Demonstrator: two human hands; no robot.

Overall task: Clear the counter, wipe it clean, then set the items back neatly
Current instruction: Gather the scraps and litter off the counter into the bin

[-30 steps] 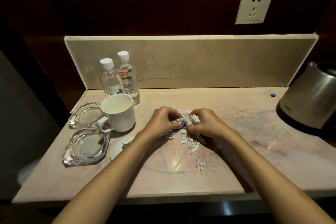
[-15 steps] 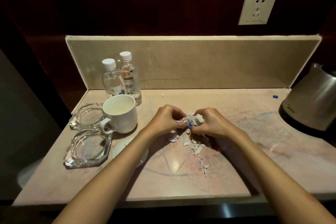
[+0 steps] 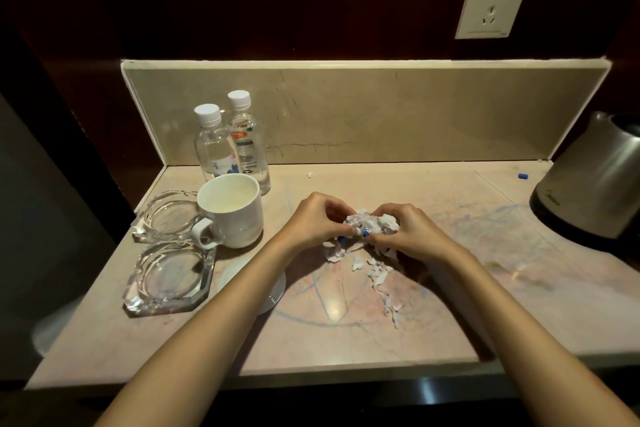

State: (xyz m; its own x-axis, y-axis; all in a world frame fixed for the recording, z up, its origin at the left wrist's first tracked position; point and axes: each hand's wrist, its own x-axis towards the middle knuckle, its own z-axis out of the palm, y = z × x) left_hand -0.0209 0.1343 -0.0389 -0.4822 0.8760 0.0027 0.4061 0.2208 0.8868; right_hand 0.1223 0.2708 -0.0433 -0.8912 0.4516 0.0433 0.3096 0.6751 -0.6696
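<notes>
Paper wad (image 3: 372,225): white, crumpled and torn, with small blue bits at its lower edge; held just above the middle of the counter (image 3: 450,305).
Left hand (image 3: 313,225): grip clenched on the wad's left side, fingers curled in.
Right hand (image 3: 405,230): grip clenched on the wad's right side.
Scraps (image 3: 381,279): white shreds trail from under the hands toward the counter's front edge.
Counter surface: pale stone, smeared with blue and pink scribbles.
Left end of counter: two water bottles (image 3: 230,146), a white mug (image 3: 232,210), two glass ashtrays (image 3: 169,279).
Right edge: steel kettle (image 3: 595,180).
Change: the hands sit closer together than half a second ago, and the wad is more tightly bunched.
</notes>
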